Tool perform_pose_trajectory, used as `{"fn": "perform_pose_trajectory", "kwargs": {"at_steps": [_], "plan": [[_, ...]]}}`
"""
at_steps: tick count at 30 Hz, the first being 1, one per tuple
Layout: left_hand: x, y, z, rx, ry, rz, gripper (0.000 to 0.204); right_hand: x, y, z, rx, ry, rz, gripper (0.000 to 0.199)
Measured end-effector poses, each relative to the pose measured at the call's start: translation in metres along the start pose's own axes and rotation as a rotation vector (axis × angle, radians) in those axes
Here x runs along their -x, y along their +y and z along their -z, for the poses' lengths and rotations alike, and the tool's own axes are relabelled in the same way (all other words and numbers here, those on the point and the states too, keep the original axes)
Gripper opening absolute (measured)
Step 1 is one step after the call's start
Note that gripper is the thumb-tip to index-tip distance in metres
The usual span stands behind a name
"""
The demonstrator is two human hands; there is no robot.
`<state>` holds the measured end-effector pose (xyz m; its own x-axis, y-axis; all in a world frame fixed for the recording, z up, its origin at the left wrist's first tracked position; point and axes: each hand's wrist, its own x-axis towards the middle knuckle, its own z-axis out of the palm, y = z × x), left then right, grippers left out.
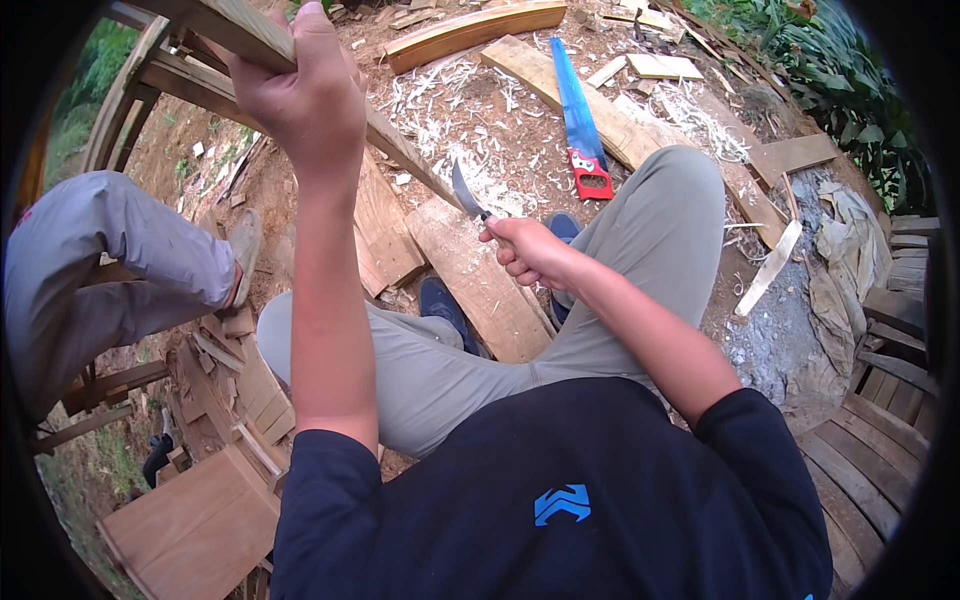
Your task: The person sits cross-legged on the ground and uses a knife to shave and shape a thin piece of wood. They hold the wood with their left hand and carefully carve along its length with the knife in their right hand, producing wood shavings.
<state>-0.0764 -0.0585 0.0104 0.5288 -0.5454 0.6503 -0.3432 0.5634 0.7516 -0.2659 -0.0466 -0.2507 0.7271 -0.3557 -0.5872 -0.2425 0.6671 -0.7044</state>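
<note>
My left hand (pixel 315 105) is raised at the upper left, its fingers wrapped round a long wooden strip (pixel 408 158). The strip slants down to the right, and its low end comes close to a board lying between my feet. A small knife with a curved blade (pixel 464 190) is gripped in my right hand (pixel 530 250), in front of my knees. Its blade points up and away, right beside the low end of the strip; whether the two touch I cannot tell. Most of the knife's handle is hidden in my fist.
A handsaw (pixel 575 105) with blue blade and red handle lies across a long plank (pixel 630 130). Pale shavings (pixel 430 100) litter the dirt. Another person's bent leg (pixel 140 240) is close on my left, above a wooden panel (pixel 200 525). Slatted wood (pixel 870 440) stands at right.
</note>
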Motion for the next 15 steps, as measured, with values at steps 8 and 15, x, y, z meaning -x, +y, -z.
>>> {"fn": "perform_pose_trajectory", "kwargs": {"at_steps": [8,15], "plan": [[0.001,-0.001,0.016,0.003,-0.003,0.003,0.036,0.04,-0.068,-0.047,0.415,0.52,0.548,0.032],[-0.003,-0.001,0.004,0.073,0.019,0.017,0.028,-0.03,0.043,-0.012,1.269,0.242,-0.112,0.021]]}}
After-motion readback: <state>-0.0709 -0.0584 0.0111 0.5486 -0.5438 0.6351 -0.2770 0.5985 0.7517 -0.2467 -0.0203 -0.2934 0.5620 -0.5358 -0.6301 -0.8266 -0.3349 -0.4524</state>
